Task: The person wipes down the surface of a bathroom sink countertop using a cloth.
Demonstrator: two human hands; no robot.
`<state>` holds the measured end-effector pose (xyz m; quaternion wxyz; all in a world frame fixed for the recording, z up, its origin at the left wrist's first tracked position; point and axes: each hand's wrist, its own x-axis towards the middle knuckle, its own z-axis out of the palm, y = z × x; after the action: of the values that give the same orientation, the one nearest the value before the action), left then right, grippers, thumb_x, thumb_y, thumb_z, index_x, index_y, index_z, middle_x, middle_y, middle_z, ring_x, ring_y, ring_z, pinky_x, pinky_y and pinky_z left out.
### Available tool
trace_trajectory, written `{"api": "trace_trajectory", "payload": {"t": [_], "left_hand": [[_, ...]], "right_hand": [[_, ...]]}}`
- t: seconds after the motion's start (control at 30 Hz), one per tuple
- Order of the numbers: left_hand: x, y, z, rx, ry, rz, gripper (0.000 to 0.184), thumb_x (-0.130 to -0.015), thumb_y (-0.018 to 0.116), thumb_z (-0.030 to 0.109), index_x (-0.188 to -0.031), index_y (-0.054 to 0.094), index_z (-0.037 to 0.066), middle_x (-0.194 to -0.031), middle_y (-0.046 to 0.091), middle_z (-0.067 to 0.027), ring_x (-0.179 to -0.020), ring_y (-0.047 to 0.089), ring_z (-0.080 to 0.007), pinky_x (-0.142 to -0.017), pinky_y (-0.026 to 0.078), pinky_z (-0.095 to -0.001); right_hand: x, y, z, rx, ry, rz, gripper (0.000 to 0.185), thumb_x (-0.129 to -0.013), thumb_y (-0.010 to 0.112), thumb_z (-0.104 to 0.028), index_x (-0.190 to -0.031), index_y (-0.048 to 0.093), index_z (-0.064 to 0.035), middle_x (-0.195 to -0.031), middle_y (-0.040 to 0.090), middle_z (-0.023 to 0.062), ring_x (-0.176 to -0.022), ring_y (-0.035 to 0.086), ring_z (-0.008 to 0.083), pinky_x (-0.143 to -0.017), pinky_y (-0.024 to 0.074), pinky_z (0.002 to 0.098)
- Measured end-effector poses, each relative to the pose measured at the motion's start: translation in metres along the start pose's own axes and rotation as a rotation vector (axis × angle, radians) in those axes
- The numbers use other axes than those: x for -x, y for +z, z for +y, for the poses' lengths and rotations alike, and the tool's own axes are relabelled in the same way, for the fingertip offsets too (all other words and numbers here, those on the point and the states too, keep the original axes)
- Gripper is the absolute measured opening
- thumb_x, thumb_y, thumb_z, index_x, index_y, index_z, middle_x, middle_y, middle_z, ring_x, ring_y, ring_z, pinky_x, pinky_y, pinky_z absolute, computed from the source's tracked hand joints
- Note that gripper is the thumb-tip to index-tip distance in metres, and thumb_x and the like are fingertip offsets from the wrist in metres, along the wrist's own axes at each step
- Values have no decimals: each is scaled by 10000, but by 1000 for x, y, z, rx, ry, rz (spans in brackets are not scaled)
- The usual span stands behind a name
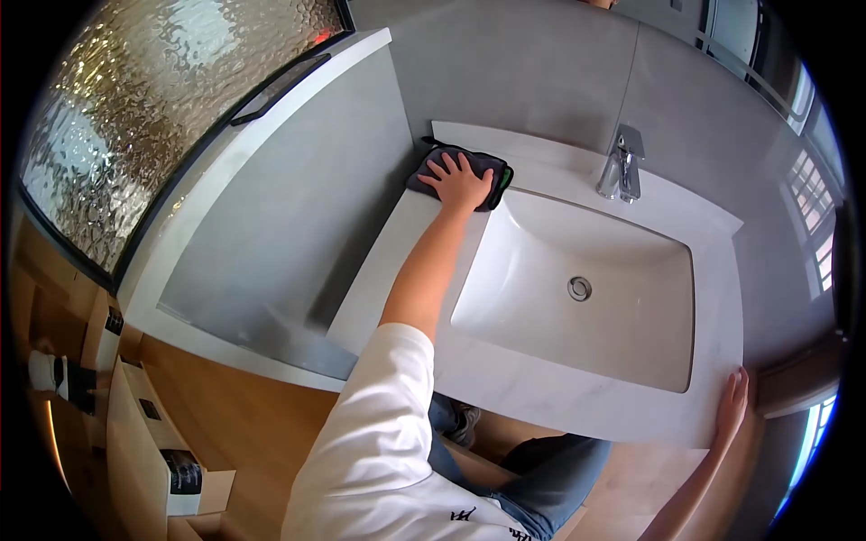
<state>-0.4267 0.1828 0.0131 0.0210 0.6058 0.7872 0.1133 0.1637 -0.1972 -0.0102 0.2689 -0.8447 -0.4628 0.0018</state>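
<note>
My left hand lies flat with its fingers spread on a dark grey cloth with black edging and a bit of green. The cloth is bunched or folded on the back left corner of the white washbasin countertop, against the upstand. At the front right, my right hand rests against the countertop's side edge with its fingers stretched out. Between the hands is the white sink basin, sunk into the countertop, with a round metal drain.
A chrome faucet stands behind the basin. To the left rise a grey half wall and a textured glass panel in a dark frame. An open drawer is at lower left. A tiled wall borders the back.
</note>
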Motion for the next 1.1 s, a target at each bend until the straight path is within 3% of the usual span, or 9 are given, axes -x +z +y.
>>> {"api": "trace_trajectory", "payload": {"t": [0.17, 0.27, 0.47, 0.67, 1.1], "left_hand": [[-30, 4, 8, 38, -32, 74, 811, -901, 411, 602, -1490, 325, 52, -1562, 242, -201, -1427, 150, -484, -1076, 76, -721], [-45, 20, 9, 12, -28, 127, 749, -930, 412, 526, -1485, 325, 30, -1563, 250, -192, -1438, 163, -446, -1114, 97, -662], [-32, 29, -6, 56, 63, 136, 734, -949, 392, 505, -1488, 304, 16, -1566, 248, -180, -1446, 178, -412, -1141, 104, -617], [47, -3, -32, 7, 158, 14, 761, -957, 339, 562, -1517, 245, 54, -1591, 192, -148, -1459, 137, -404, -1140, 97, -626], [284, -43, -129, 1, 355, 101, 733, -947, 447, 510, -1473, 322, 14, -1552, 264, -194, -1428, 214, -431, -1102, 160, -662]], "right_hand": [[4, 1, 1, 14, -33, 35, 477, -1002, 449, -389, -1383, 467, -102, -1370, 527, 170, -1268, 495, 351, -1051, 385, 417], [10, -6, -9, 26, -19, 42, 473, -1000, 452, -397, -1381, 466, -117, -1358, 533, 182, -1256, 502, 367, -1038, 392, 433], [11, -10, -24, 10, 12, 23, 480, -982, 469, -415, -1368, 479, -131, -1346, 547, 170, -1247, 510, 361, -1021, 406, 427], [16, -8, -29, 3, 31, 25, 499, -982, 449, -436, -1370, 478, -123, -1364, 538, 151, -1253, 508, 343, -1027, 407, 417], [14, -7, -23, 80, -16, 40, 523, -979, 434, -474, -1359, 487, -119, -1355, 545, 146, -1224, 521, 357, -999, 427, 431]]}}
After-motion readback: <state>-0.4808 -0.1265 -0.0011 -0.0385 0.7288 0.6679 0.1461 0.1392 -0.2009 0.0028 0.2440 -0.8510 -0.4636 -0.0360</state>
